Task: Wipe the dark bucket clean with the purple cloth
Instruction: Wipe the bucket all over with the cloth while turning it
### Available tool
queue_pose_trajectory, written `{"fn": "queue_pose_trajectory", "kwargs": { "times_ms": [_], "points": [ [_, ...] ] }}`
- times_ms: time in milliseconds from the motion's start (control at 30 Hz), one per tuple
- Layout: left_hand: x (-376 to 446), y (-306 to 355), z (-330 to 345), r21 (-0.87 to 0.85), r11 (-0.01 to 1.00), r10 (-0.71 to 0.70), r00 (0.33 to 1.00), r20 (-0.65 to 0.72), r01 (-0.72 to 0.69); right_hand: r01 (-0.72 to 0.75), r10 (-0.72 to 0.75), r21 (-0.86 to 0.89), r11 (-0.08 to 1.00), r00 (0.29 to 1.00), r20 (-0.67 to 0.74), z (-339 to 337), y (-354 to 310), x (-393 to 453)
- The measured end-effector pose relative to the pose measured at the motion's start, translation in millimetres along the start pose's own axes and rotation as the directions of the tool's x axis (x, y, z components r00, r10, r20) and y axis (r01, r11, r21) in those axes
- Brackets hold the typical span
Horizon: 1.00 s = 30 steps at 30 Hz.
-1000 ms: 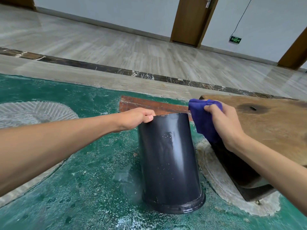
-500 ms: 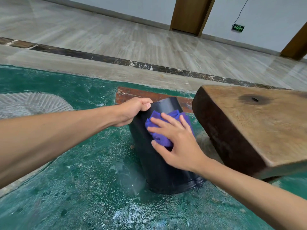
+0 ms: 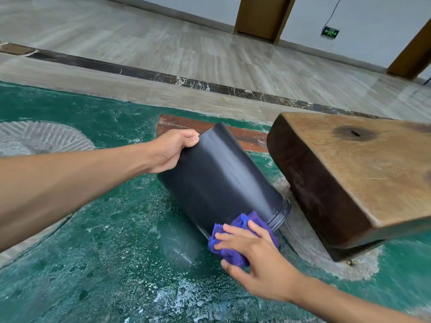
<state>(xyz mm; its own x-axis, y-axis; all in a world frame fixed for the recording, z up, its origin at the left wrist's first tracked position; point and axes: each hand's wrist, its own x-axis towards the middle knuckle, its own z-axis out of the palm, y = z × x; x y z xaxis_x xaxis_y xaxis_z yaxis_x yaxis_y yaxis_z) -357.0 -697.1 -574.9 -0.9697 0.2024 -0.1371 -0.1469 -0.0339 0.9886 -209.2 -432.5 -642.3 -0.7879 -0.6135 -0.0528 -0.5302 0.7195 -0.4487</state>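
The upturned base edge of the dark bucket (image 3: pixel 221 180) is being gripped by the left hand (image 3: pixel 171 151), its fingers curled together over that edge. The bucket is being held tilted, rim down on the wet green floor (image 3: pixel 93 264), just beside the wooden slab (image 3: pixel 363 173). The purple cloth (image 3: pixel 235 238) is being pressed against the bucket's lower wall near its rim by the right hand (image 3: pixel 258 259), fingers spread over it.
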Motion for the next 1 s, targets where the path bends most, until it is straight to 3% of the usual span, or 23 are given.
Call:
{"fn": "queue_pose_trajectory", "kwargs": {
  "times_ms": [67, 133, 300, 367, 600, 700, 767, 833, 933, 1000],
  "points": [
    [-0.2, 0.7, 1.8, -0.003, 1.0, -0.002, 1.0, -0.009, 0.002, -0.056, 0.044, 0.14, 0.989, 0.995, 0.089, 1.6, -6.3, -3.3],
    [-1.3, 0.3, 2.2, 0.002, 1.0, -0.018, 1.0, 0.004, 0.018, -0.154, 0.108, 0.399, 0.904, 0.985, 0.137, -1.9, -12.5, -3.9],
    [-8.9, -2.5, -5.5, -0.042, 0.997, -0.055, 0.997, 0.061, 0.058, -0.266, 0.302, 0.858, 0.44, 0.943, 0.137, -25.0, -25.2, 6.4],
    [-13.5, -2.4, -7.2, -0.045, 0.997, -0.053, 0.996, 0.071, 0.056, -0.214, 0.353, 0.933, 0.29, 0.93, 0.104, -38.6, -29.5, 16.7],
    [-34.2, -6.4, -9.3, -0.178, 0.978, -0.091, 0.992, 0.092, 0.106, 0.038, 0.561, 0.996, 0.085, 0.824, -0.08, -123.4, -25.1, 71.7],
    [-41.6, -3.8, -6.6, -0.229, 0.962, -0.121, 0.984, 0.134, 0.149, 0.06, 0.591, 0.993, 0.102, 0.799, -0.109, -148.1, -7.1, 91.1],
    [-44.7, -3.5, -4.8, -0.26, 0.954, -0.121, 0.983, 0.135, 0.153, 0.082, 0.629, 0.98, 0.181, 0.756, -0.18, -150.1, 5.0, 101.5],
    [-47.2, -4.2, -3.0, -0.294, 0.945, -0.126, 0.988, 0.086, 0.146, 0.061, 0.637, 0.923, 0.379, 0.707, -0.308, -142.3, 13.2, 105.7],
    [-49.3, -8.1, -4.2, -0.287, 0.95, -0.132, 0.991, 0.002, 0.127, -0.044, 0.499, 0.641, 0.766, 0.67, -0.55, -130.9, 24.5, 109.8],
    [-49.7, -10.9, -7.9, -0.28, 0.952, -0.139, 0.99, -0.038, 0.123, -0.083, 0.433, 0.519, 0.851, 0.67, -0.603, -126.9, 28.1, 114.1]
  ]
}}
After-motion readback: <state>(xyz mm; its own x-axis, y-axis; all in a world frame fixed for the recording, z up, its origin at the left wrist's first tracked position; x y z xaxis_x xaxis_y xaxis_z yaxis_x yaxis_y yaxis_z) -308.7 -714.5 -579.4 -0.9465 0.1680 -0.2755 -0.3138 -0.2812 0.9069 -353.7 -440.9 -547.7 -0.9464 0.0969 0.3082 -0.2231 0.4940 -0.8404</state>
